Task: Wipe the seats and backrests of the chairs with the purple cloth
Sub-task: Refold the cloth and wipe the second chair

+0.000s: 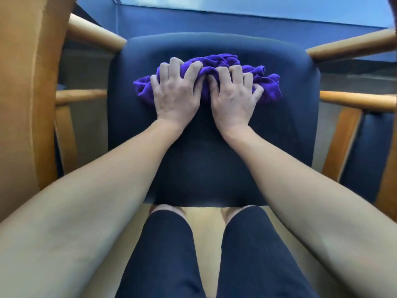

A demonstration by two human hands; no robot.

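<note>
Cloth [269,88] lies bunched on the far half of the seat [204,160], about centred side to side and nearer the back edge than the front. Left hand [175,93] and right hand [234,95] are both on top of it, side by side, thumbs nearly meeting in the middle. The fingers of both curl down into the folds, gripping and pressing at once. The palm heels lie over seat just behind the wad; contact there cannot be told. Cloth spills a little past the left hand and farther past the right hand, in wrinkled loose ends.

Handling, as a judgement: the cloth looks soft, light and limp, like microfibre. With no stiffness it likely wads under any push and won't stay flat by itself. It seems neither fragile nor slippery, and probably drags on the fabric seat rather than glides. The best hold is likely the one shown: claw into the middle of the wad from above, weight down, so it travels with the hands. The loose right end may trail or roll under. Spreading it flatter would cover more per stroke.

The seat is dark blue and padded, and probably gives a little under pressure. Wooden armrests [96,34] flank it. The blue band past the back edge may be the backrest; cannot tell. The person's legs [167,254] stand at the front edge.
</note>
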